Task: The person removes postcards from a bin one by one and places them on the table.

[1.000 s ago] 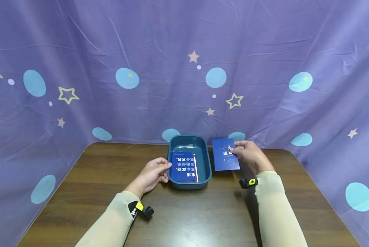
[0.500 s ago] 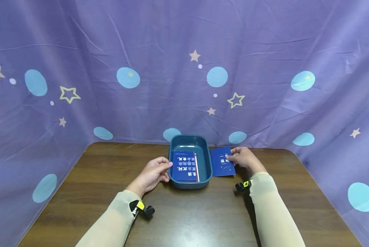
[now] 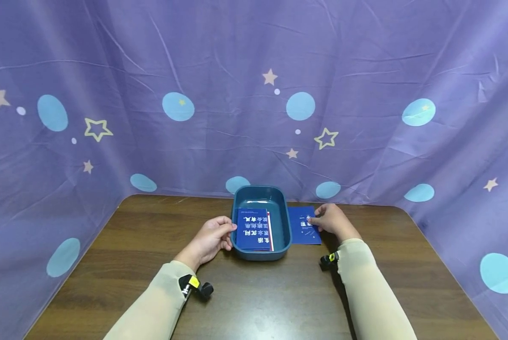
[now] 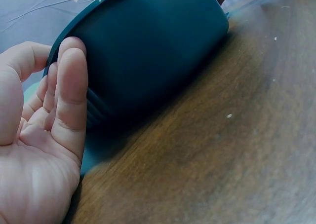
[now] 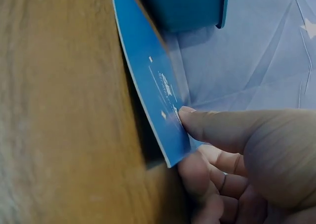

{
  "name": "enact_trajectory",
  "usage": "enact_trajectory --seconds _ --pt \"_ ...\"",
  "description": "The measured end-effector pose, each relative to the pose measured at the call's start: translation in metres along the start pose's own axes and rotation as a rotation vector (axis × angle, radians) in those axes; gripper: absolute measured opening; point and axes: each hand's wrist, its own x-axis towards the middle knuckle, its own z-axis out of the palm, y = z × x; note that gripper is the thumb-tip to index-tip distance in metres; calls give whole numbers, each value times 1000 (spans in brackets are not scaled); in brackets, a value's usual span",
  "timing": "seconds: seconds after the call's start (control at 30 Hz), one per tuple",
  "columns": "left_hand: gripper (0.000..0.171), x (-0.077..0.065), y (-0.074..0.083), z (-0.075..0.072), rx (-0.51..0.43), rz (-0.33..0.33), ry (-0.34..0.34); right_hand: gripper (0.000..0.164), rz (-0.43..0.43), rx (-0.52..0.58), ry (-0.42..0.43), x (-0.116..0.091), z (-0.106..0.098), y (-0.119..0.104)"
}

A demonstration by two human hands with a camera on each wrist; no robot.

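A dark teal plastic tray [image 3: 280, 212] stands at the back middle of the table, blue cards [image 3: 254, 229] with white printing stacked inside it. My left hand [image 3: 209, 241] grips the tray's left wall, thumb over the rim and fingers against the outside, as the left wrist view shows. Right of the tray, my right hand [image 3: 333, 222] pinches a blue card [image 3: 301, 231] at its right edge. In the right wrist view the thumb [image 5: 212, 128] presses on the card's printed face, with fingers beneath; the near edge is lifted, a dark shadow under it.
The brown wooden table [image 3: 254, 293] reaches back to a purple curtain [image 3: 236, 94] with stars and dots. A white and red edge of another card [image 3: 271, 236] shows beside the stack in the tray. Black camera mounts sit on both wrists.
My right hand has moved left and down, bringing the blue card from above the table to low beside the tray's right wall. The left hand and tray have stayed put.
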Motion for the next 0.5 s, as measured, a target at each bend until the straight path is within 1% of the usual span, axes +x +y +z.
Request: enact_trajectory --seconds 0.13,0.33,0.5 --pt "14 1 -1 0 -6 7 14 38 6 -19 3 -2 0 -1" --pt "14 0 -1 0 -22 10 16 39 26 -47 -1 -2 1 -2" --pt "14 0 -1 -1 -22 11 14 35 31 -18 6 -1 1 -1"
